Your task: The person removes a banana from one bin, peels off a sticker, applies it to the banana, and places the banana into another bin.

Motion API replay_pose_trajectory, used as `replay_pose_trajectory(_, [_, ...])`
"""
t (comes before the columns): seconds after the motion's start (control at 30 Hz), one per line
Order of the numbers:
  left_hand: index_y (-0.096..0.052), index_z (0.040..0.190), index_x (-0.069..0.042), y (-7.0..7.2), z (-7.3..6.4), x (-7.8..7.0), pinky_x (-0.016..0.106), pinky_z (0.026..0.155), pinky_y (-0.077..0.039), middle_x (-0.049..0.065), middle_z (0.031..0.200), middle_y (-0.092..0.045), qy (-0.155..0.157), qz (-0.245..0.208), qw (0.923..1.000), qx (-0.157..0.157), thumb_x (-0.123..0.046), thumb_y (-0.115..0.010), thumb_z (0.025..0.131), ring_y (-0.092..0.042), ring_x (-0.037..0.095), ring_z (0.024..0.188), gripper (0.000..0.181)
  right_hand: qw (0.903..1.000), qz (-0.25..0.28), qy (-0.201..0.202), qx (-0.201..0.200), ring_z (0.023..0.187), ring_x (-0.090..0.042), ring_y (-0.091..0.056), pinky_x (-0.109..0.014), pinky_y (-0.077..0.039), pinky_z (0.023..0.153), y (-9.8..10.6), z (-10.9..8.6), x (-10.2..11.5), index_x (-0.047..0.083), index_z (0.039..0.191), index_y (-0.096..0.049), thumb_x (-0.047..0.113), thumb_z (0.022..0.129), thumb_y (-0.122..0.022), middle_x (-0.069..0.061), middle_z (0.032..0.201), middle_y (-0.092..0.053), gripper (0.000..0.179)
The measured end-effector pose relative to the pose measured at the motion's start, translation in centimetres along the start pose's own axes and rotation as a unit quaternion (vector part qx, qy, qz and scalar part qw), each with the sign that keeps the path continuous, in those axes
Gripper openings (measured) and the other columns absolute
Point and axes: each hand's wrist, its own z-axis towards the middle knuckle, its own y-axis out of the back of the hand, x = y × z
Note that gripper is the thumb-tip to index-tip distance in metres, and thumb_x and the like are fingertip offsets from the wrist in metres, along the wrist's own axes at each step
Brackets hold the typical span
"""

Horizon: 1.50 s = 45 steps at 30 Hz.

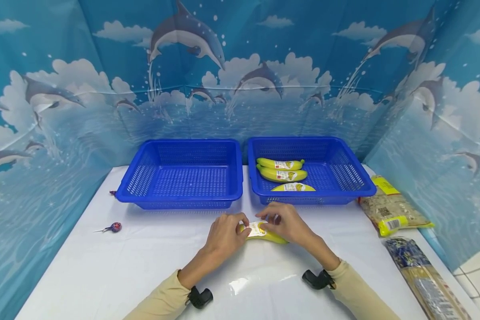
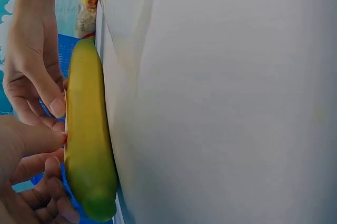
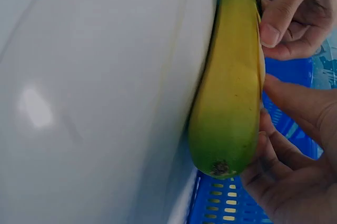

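A yellow banana with green ends lies on the white table between my hands. Across its upper side runs a white label with a banana picture. My left hand grips the banana from the left, thumb at the label's near end. From the other side my right hand holds it, thumb on the label and fingers bent along the far side. In the right wrist view, the banana shows its green tip, and both thumbs meet the label's edge. The fingertips behind the banana are partly hidden.
Behind my hands stand two blue baskets: the right basket holds three labelled bananas, the left basket nothing. A lollipop lies at left. On the right are a yellow-marked food bag and a long noodle-like packet.
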Motion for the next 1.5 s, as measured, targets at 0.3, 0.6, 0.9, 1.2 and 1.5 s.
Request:
replay_pose_trajectory(0.3, [-0.084,0.094,-0.015,0.22,0.01,0.34,0.034,0.073,-0.05,0.003,0.087,-0.068,0.009,-0.003,0.9999,0.005,-0.017,-0.094,0.084,-0.058,0.02,0.085,0.014,0.9979,-0.002,-0.005,0.064,0.075,-0.005,-0.059,-0.024,-0.057,0.064,0.41,-0.04,-0.05,0.003,0.104,-0.086,0.007,0.091,-0.087,-0.012,0.108,-0.074,0.014])
replay_pose_trajectory(0.6, [-0.083,0.098,-0.012,0.6,0.06,0.42,0.035,0.074,-0.059,0.002,0.097,-0.081,0.028,-0.046,0.9978,0.037,-0.013,-0.094,0.085,-0.072,0.019,0.089,0.017,0.9965,-0.001,-0.006,0.083,0.08,-0.013,-0.062,-0.024,-0.056,0.064,0.47,-0.19,-0.1,0.003,0.105,-0.086,0.01,0.089,-0.09,-0.009,0.106,-0.076,0.018])
replay_pose_trajectory(0.9, [-0.083,0.098,-0.012,0.63,0.25,0.64,0.034,0.075,-0.059,0.004,0.095,-0.081,0.026,-0.051,0.9972,0.049,-0.01,-0.095,0.082,-0.073,0.019,0.088,0.021,0.9945,-0.004,-0.018,0.103,0.077,-0.011,-0.061,-0.024,-0.055,0.062,0.66,-0.12,-0.07,0.001,0.108,-0.085,0.006,0.084,-0.092,-0.006,0.104,-0.079,0.025])
replay_pose_trajectory(1.2, [-0.083,0.101,-0.011,0.42,0.04,0.72,0.033,0.072,-0.057,0.007,0.098,-0.08,0.022,-0.036,0.998,0.046,-0.009,-0.096,0.079,-0.072,0.02,0.087,0.026,0.9936,-0.004,-0.031,0.108,0.069,-0.011,-0.058,-0.022,-0.053,0.059,0.59,-0.12,-0.12,-0.001,0.112,-0.083,0.003,0.083,-0.092,-0.003,0.097,-0.08,0.03])
replay_pose_trajectory(1.5, [-0.08,0.104,-0.013,0.4,-0.07,0.6,0.039,0.074,-0.059,0.005,0.103,-0.079,0.024,-0.026,0.9976,0.059,-0.003,-0.096,0.076,-0.071,0.022,0.091,0.034,0.9923,0.0,-0.039,0.118,0.074,-0.012,-0.061,-0.023,-0.055,0.061,0.8,-0.16,-0.02,-0.001,0.113,-0.083,0.004,0.084,-0.093,-0.004,0.1,-0.08,0.031])
